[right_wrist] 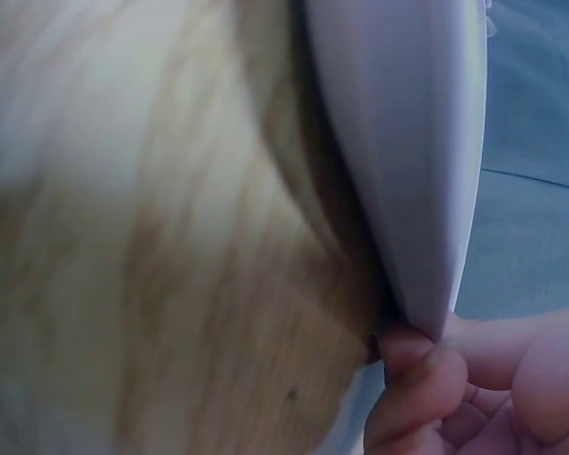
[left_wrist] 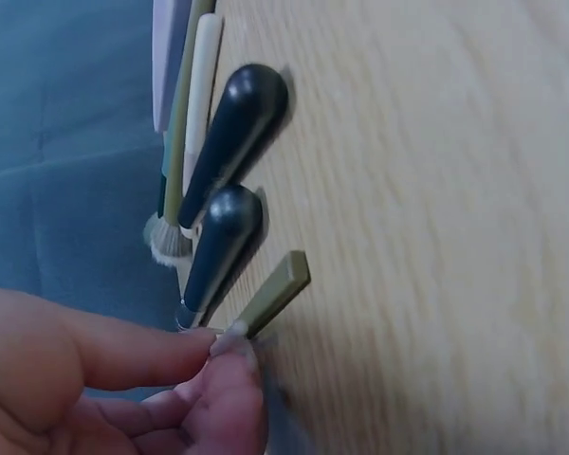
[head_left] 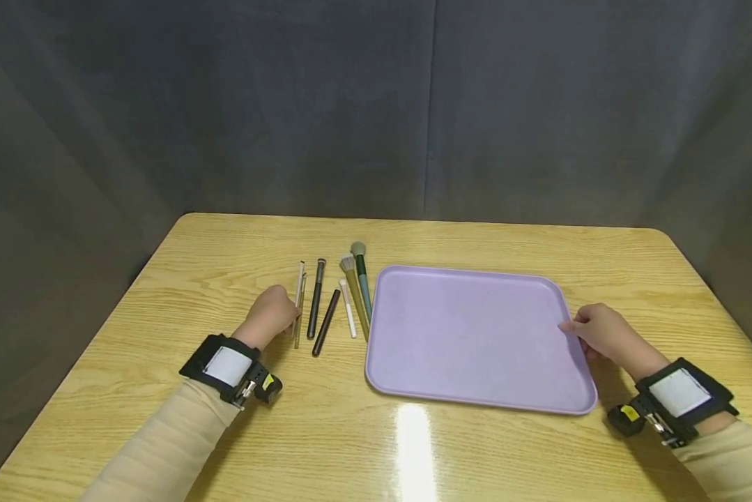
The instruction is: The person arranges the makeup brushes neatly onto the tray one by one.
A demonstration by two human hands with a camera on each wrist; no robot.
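My left hand (head_left: pixel 273 312) is at the left end of a row of makeup brushes. In the left wrist view, its thumb and forefinger pinch a thin makeup brush with an olive handle (left_wrist: pixel 277 292). A slim pale brush (head_left: pixel 300 275) stands out just beyond the fingers; whether they touch it I cannot tell. My right hand (head_left: pixel 604 335) grips the right rim of a lilac tray (head_left: pixel 470 335), thumb on top and fingers beneath. The right wrist view shows that tray edge (right_wrist: pixel 412 171) raised a little off the table.
Right of the left hand lie two dark brushes (head_left: pixel 316 300), a short white-handled brush (head_left: pixel 348 310), an olive brush (head_left: pixel 355 293) and a green brush (head_left: pixel 362 268). The last two reach the tray's left rim. A dark curtain (head_left: pixel 350 111) hangs behind the wooden table (head_left: pixel 313 439).
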